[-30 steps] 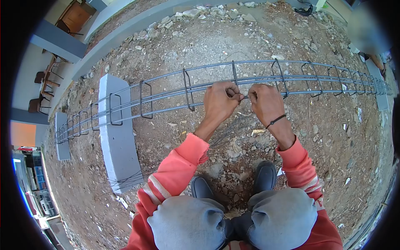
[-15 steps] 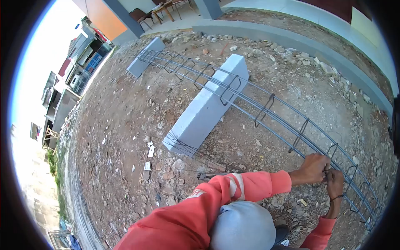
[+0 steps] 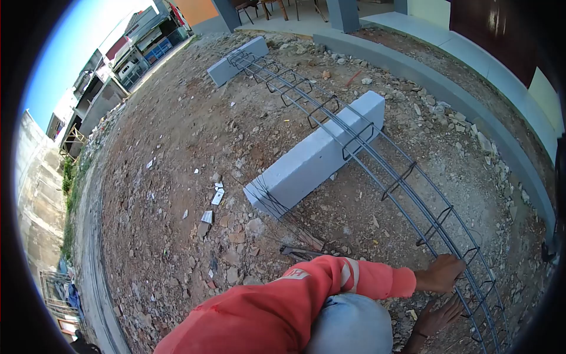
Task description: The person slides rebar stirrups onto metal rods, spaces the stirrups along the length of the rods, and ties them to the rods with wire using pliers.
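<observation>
A long steel rebar cage (image 3: 404, 187) runs from the upper left to the lower right, with dark square stirrups around its bars. My left hand (image 3: 441, 274) is closed at the cage's near bar, beside a stirrup; what its fingers pinch is too small to make out. Just below it, my right hand (image 3: 437, 317) has its fingers stretched out towards the near bar, and nothing shows in it. The cage rests across a pale block (image 3: 312, 162) and, farther off, a second block (image 3: 227, 69).
Thin dark wires (image 3: 272, 203) lean over the near block's end. A dark tool (image 3: 298, 253) lies on the stony ground beside my left sleeve. White tile pieces (image 3: 207, 217) lie farther left. A low grey kerb (image 3: 460, 88) curves along the right.
The view has swung left along the cage, so the blocks show farther right. My hands were together at the bars; now my right hand is lower, apart from my left, with its fingers extended.
</observation>
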{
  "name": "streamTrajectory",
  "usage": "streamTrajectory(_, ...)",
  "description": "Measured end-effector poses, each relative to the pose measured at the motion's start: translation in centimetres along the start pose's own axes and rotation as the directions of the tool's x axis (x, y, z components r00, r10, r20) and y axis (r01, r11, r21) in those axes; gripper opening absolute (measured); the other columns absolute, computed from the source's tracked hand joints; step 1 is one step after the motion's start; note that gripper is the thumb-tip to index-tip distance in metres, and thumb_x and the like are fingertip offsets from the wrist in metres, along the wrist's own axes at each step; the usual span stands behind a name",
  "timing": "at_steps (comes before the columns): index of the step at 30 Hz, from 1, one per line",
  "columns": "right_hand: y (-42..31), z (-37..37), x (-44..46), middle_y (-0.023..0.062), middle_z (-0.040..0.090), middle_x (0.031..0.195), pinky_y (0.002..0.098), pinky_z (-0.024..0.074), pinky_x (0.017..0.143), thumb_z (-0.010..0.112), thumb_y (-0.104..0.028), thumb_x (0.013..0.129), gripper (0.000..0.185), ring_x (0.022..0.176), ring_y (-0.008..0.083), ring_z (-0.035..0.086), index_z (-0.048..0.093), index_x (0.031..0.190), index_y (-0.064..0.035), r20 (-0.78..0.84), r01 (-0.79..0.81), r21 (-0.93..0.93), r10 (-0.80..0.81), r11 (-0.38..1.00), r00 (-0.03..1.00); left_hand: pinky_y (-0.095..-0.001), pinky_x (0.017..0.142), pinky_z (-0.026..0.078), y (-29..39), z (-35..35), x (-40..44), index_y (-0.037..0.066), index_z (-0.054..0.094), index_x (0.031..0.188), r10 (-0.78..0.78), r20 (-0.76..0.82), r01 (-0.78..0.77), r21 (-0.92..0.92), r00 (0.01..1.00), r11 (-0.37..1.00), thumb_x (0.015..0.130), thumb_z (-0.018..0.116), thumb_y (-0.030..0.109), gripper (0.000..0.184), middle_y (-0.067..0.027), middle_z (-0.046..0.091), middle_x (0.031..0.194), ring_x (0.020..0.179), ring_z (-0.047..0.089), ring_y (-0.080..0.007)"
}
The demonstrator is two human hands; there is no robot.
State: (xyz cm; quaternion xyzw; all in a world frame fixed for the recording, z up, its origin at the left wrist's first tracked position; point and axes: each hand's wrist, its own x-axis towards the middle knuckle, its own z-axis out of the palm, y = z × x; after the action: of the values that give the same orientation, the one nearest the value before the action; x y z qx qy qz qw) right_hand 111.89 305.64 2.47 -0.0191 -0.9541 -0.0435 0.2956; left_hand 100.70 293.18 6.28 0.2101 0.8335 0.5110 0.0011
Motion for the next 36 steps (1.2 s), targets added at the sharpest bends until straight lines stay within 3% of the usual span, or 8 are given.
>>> streamTrajectory(4, -0.1, 0.4, 0.9, 0.0199, 0.064, 0.109, 0.0488, 0.0411, 0.101, 0.055, -0.025, 0.092, 0.033, 0.101, 0.0341, 0.061, 0.061, 0.105, 0.0043, 0.294, -0.016, 0.117, -0.019, 0.993, 0.956, -0.0478, 0.064, 0.046, 0.0, 0.2, -0.3, 0.003, 0.06, 0.072, 0.0, -0.024, 0.001, 0.013, 1.0, 1.0, 0.055, 0.074, 0.004, 0.023, -0.0174, 0.062, 0.074, 0.078, 0.061, -0.0393)
streamTrajectory(6, -0.4, 0.0, 1.9, 0.0219, 0.066, 0.089, 0.047, 0.044, 0.089, 0.06, -0.024, 0.087, 0.028, 0.102, 0.0306, 0.061, 0.065, 0.09, 0.0034, 0.819, -0.71, 0.494, 0.006, 0.502, 0.574, -0.0479, 0.064, 0.046, -0.2, 0.3, -0.4, 0.003, 0.06, 0.072, 0.008, -0.04, -0.008, 0.015, 0.999, 1.0, 0.055, 0.074, 0.004, 0.023, -0.0173, 0.062, 0.073, 0.078, 0.061, -0.0395)
streamTrajectory(10, -1.4, -5.3, 2.5, 0.0228, 0.064, 0.073, 0.0421, 0.0462, 0.073, 0.064, -0.019, 0.084, 0.024, 0.097, 0.0293, 0.064, 0.065, 0.08, 0.005, 0.809, -0.434, 0.353, -0.037, 0.829, 0.587, -0.0475, 0.068, 0.044, -0.2, 0.4, -0.2, 0.003, 0.06, 0.074, 0.013, -0.064, -0.014, -0.012, 0.998, 1.0, 0.055, 0.073, 0.004, 0.024, -0.0188, 0.061, 0.077, 0.081, 0.06, -0.0395)
streamTrajectory(12, -1.1, -7.6, 1.4, 0.0223, 0.068, 0.091, 0.0391, 0.0488, 0.081, 0.065, -0.016, 0.086, 0.022, 0.104, 0.0277, 0.063, 0.067, 0.097, 0.0027, 0.781, 0.022, 0.177, -0.154, 0.984, 0.606, -0.0475, 0.069, 0.043, -0.2, 0.4, -0.4, 0.002, 0.059, 0.075, -0.014, -0.007, 0.014, -0.041, 1.0, 0.999, 0.055, 0.073, 0.004, 0.025, -0.0195, 0.06, 0.078, 0.082, 0.059, -0.0396)
streamTrajectory(13, -0.7, -8.2, 0.0, 0.0223, 0.068, 0.091, 0.0391, 0.0488, 0.081, 0.065, -0.016, 0.086, 0.022, 0.104, 0.0277, 0.063, 0.067, 0.097, 0.0027, 0.783, 0.027, 0.172, -0.154, 0.985, 0.603, -0.0476, 0.07, 0.043, -0.3, 0.4, -0.5, 0.002, 0.059, 0.076, -0.002, -0.012, 0.002, -0.045, 1.0, 0.999, 0.055, 0.073, 0.004, 0.026, -0.0202, 0.06, 0.08, 0.083, 0.058, -0.0399)
streamTrajectory(16, 0.7, -10.2, -2.2, 0.0132, 0.064, 0.073, 0.0391, 0.0465, 0.07, 0.049, -0.027, 0.096, 0.032, 0.072, 0.0254, 0.059, 0.063, 0.086, 0.0001, 0.853, -0.722, 0.515, -0.189, 0.463, 0.487, -0.0482, 0.071, 0.042, -0.2, 0.0, -0.6, 0.002, 0.059, 0.077, 0.017, -0.023, -0.018, -0.047, 1.0, 0.999, 0.056, 0.073, 0.004, 0.026, -0.0212, 0.06, 0.081, 0.083, 0.058, -0.0407)
streamTrajectory(32, 4.8, -13.9, -7.0, 0.0153, 0.061, 0.102, 0.0404, 0.0415, 0.09, 0.055, -0.023, 0.095, 0.031, 0.098, 0.0278, 0.057, 0.047, 0.118, -0.0032, 0.96, -0.729, 0.18, 0.045, 0.66, 0.278, -0.0485, 0.068, 0.046, -0.3, -0.2, -0.5, 0.004, 0.062, 0.074, 0.081, -0.103, -0.08, 0.011, 0.991, 0.997, 0.062, 0.07, 0.008, 0.014, -0.0203, 0.063, 0.076, 0.077, 0.062, -0.0407)
streamTrajectory(36, 4.7, -16.5, -9.8, 0.0158, 0.06, 0.109, 0.0407, 0.0403, 0.095, 0.056, -0.022, 0.095, 0.039, 0.105, 0.0284, 0.056, 0.043, 0.126, -0.0041, 0.985, -0.787, 0.115, 0.032, 0.607, 0.168, -0.0433, 0.067, 0.052, 1.1, -2.0, -0.3, 0.004, 0.067, 0.081, 0.004, 0.09, -0.006, 0.021, 0.996, 1.0, 0.068, 0.074, 0.012, 0.017, -0.0139, 0.068, 0.073, 0.072, 0.068, -0.0323)
